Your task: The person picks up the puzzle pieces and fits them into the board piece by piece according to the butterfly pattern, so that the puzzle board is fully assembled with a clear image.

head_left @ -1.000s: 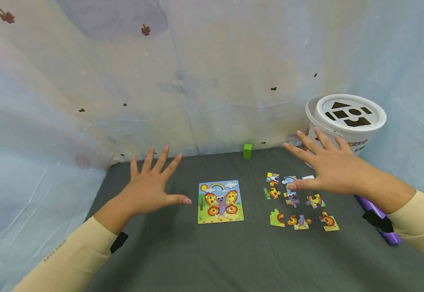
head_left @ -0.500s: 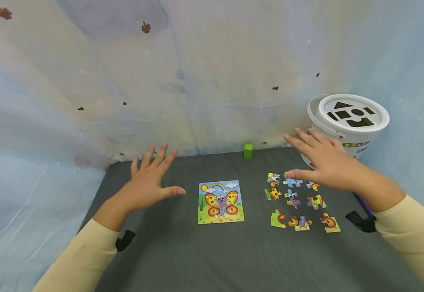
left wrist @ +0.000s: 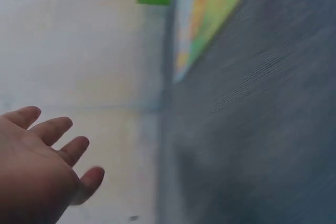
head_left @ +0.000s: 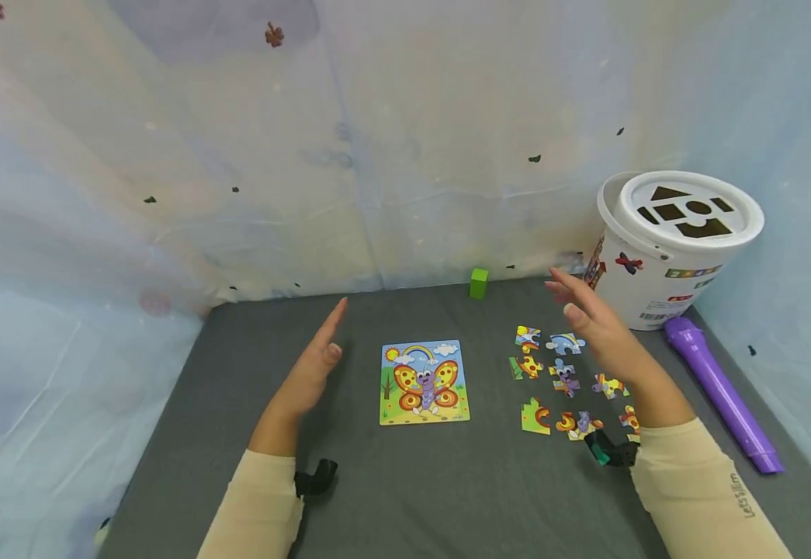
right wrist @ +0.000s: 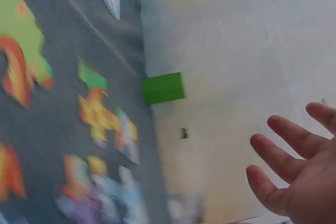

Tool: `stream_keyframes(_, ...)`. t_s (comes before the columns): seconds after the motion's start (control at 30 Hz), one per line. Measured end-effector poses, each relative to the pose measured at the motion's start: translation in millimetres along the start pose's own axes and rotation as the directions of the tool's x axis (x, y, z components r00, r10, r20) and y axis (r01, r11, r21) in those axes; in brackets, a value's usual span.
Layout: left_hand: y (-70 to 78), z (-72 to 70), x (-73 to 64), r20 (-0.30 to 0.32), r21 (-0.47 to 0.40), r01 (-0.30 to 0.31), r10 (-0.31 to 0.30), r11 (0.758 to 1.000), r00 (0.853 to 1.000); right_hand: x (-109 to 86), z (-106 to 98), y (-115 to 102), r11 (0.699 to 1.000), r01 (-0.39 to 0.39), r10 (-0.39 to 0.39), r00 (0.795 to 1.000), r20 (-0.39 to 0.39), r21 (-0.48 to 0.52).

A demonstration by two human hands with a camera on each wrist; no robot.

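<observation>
My left hand (head_left: 310, 376) hovers above the dark cloth, to the left of a square butterfly picture board (head_left: 424, 382). It is turned edge-on with its fingers extended, and the left wrist view shows its palm (left wrist: 37, 171) holding nothing. Over the right side of the table floats my right hand (head_left: 604, 334), palm turned inward and fingers loosely stretched, nothing in them. Loose jigsaw pieces (head_left: 564, 378) lie spread in rows beneath and left of it; its forearm covers part of the right column. In the right wrist view some pieces (right wrist: 97, 103) look blurred.
A green block (head_left: 478, 284) stands at the table's back edge by the draped curtain. At the back right is a white bucket (head_left: 646, 272), its lid (head_left: 691, 208) cut with shaped holes. A purple tube-like stick (head_left: 722, 392) lies along the right edge.
Both hands have turned from palms down with fingers spread to edge-on, palms facing each other. The left forearm has swung right, and the right one has moved inward, uncovering the bucket and purple stick.
</observation>
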State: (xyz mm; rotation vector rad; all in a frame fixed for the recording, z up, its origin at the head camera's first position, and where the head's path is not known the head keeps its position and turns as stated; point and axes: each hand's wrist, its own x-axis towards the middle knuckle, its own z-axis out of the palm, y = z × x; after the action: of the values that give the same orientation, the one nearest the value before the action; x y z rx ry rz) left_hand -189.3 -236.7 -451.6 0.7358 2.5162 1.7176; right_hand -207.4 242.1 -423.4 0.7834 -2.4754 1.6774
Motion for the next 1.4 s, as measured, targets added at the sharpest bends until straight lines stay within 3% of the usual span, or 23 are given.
stream_keyframes(0.17, -22.8, 25.3, 1.4, -0.072, -0.223, 0.032, -0.049, 0.974, 0.996, 0.1, 15, 31, 0.990, -0.076, 0.088, 0.992, -0.092, 0.120)
stream_keyframes(0.27, -35.2, 38.6, 3.1, -0.127, -0.261, 0.047, -0.083, 0.964, 0.988, 2.0, 22, 50, 0.975, -0.140, 0.166, 0.974, -0.153, 0.171)
stream_keyframes(0.4, -55.0, 51.4, 1.5, -0.146, -0.116, 0.114, -0.130, 0.987, 0.981, 2.5, 33, 77, 0.943, -0.236, 0.285, 0.937, -0.204, 0.233)
stream_keyframes(0.5, -65.0, 55.7, -2.6, -0.126, 0.037, 0.190, -0.184, 0.981, 0.975, 0.3, 40, 92, 0.930, -0.308, 0.347, 0.916, -0.202, 0.203)
stream_keyframes(0.63, -63.5, 57.6, -5.1, -0.053, 0.271, 0.258, -0.254, 0.927, 0.966, -0.6, 44, 103, 0.935, -0.352, 0.355, 0.922, -0.156, 0.049)
stream_keyframes(0.77, -59.3, 59.3, -2.1, 0.049, 0.432, 0.228, -0.275, 0.873, 0.960, 1.6, 44, 106, 0.931, -0.337, 0.324, 0.940, -0.107, -0.141)
stream_keyframes(0.83, -59.0, 59.2, -0.2, 0.082, 0.459, 0.208, -0.274, 0.864, 0.958, 2.3, 45, 105, 0.918, -0.328, 0.314, 0.945, -0.097, -0.222)
stream_keyframes(0.93, -57.5, 56.9, -0.5, 0.120, 0.467, 0.192, -0.277, 0.863, 0.953, 2.5, 48, 105, 0.907, -0.332, 0.316, 0.943, -0.102, -0.261)
stream_keyframes(1.1, -52.6, 53.6, -6.3, 0.193, 0.514, 0.183, -0.321, 0.838, 0.927, 1.5, 54, 103, 0.906, -0.375, 0.359, 0.926, -0.116, -0.195)
stream_keyframes(1.2, -51.2, 55.2, -6.5, 0.201, 0.533, 0.179, -0.329, 0.827, 0.922, 0.9, 54, 100, 0.906, -0.387, 0.367, 0.920, -0.138, -0.169)
stream_keyframes(1.4, -49.0, 58.0, -4.1, 0.175, 0.523, 0.195, -0.328, 0.830, 0.928, -3.8, 56, 97, 0.928, -0.346, 0.314, 0.925, -0.213, -0.135)
